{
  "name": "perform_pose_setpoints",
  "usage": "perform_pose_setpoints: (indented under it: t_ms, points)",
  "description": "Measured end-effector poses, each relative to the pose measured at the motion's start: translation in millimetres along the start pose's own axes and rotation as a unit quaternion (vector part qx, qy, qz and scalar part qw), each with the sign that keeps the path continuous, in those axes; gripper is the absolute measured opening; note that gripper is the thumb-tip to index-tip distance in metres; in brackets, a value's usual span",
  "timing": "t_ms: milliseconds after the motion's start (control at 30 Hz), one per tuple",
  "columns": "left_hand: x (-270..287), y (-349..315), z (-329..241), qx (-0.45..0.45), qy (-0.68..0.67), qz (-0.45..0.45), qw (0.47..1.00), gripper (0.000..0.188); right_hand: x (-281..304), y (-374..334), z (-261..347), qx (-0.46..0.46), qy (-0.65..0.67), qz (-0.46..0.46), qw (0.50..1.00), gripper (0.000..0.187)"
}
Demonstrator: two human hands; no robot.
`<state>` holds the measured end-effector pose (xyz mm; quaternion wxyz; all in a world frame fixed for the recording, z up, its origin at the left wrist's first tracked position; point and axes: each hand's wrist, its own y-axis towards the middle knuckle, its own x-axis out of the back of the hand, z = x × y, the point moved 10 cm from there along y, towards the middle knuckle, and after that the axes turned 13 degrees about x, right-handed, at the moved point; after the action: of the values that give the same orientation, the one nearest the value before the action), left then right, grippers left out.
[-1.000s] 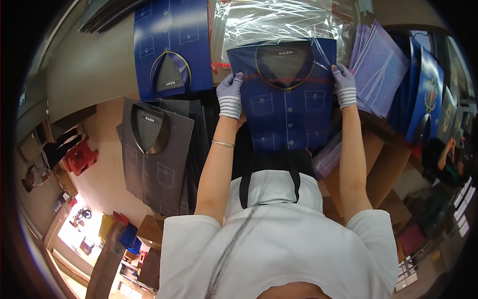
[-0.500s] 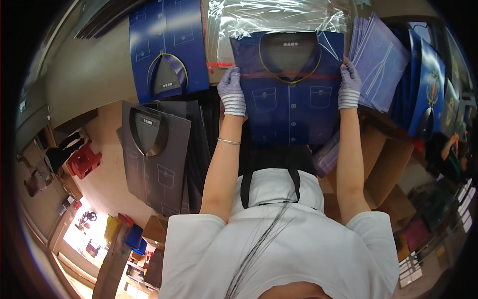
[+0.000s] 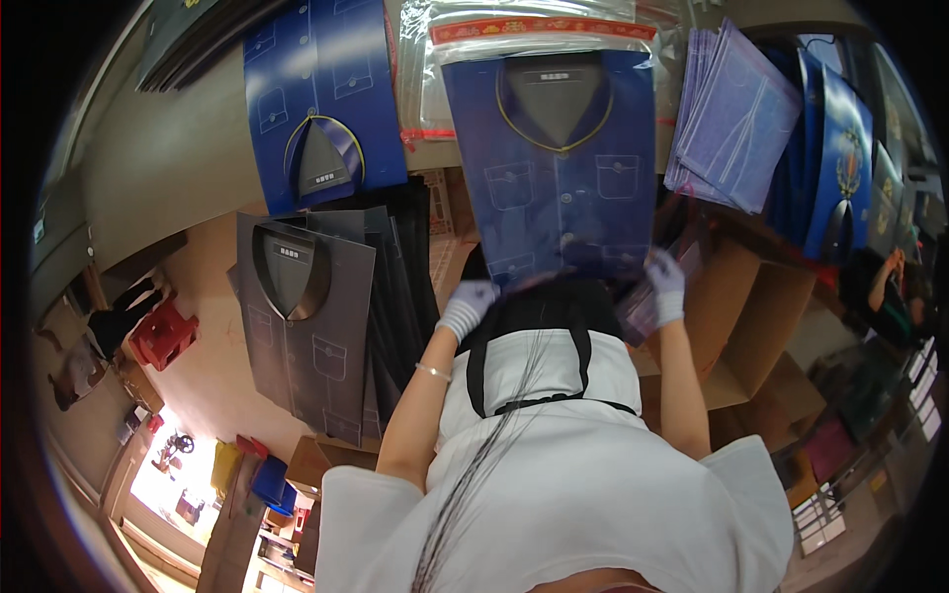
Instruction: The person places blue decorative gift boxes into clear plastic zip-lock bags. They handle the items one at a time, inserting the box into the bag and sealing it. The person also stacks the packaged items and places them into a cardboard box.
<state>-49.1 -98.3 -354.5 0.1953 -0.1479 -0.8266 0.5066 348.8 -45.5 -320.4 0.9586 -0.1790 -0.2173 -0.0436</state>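
Note:
A blue paper shirt [image 3: 563, 188] with a yellow-edged collar and outlined pockets lies in front of me. Clear film seems to cover it, and a red printed band [image 3: 544, 30] runs above its far edge. Both my hands wear pale striped knit gloves. My left hand [image 3: 470, 304] is closed at the shirt's near left corner. At the near right corner, my right hand [image 3: 665, 285] pinches the edge. Blur and shadow hide exactly what lies between the fingers.
Another blue paper shirt [image 3: 321, 89] lies left on the table [image 3: 168, 138]. Grey paper shirts [image 3: 297, 336] stand below it. Purple packets [image 3: 741, 119] sit right, with blue printed bags [image 3: 845, 158] beyond. An open carton [image 3: 741, 316] stands beside my right arm; clear plastic bags [image 3: 420, 94] lie behind.
Both hands have come down toward me, from the shirt's upper sides to its near corners. The red band, earlier across the shirt's chest, now shows beyond its collar.

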Motion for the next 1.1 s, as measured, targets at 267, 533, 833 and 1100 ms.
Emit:
perform_pose_setpoints:
  t_ms: [267, 533, 833, 1100]
  points:
    - [-0.4, -102.1, -149.4, -0.212, 0.205, 0.114, 0.949, 0.016, -62.5, -0.8, 39.5, -0.025, 0.423, -0.102, 0.900, 0.039]
    - [16.2, -153.0, -226.1, -0.381, 0.154, 0.049, 0.911, 0.019, 43.6, 69.8, 345.9, 0.309, 0.059, -0.026, 0.949, 0.031]
    - [4.5, -117.2, -261.9, -0.392, 0.072, 0.045, 0.916, 0.017, -122.4, 115.5, 261.5, 0.389, -0.282, 0.127, 0.868, 0.055]
    - [36.4, -15.6, -312.6, -0.408, 0.244, -0.185, 0.860, 0.015, 68.1, 95.9, 26.2, -0.345, 0.174, -0.078, 0.919, 0.086]
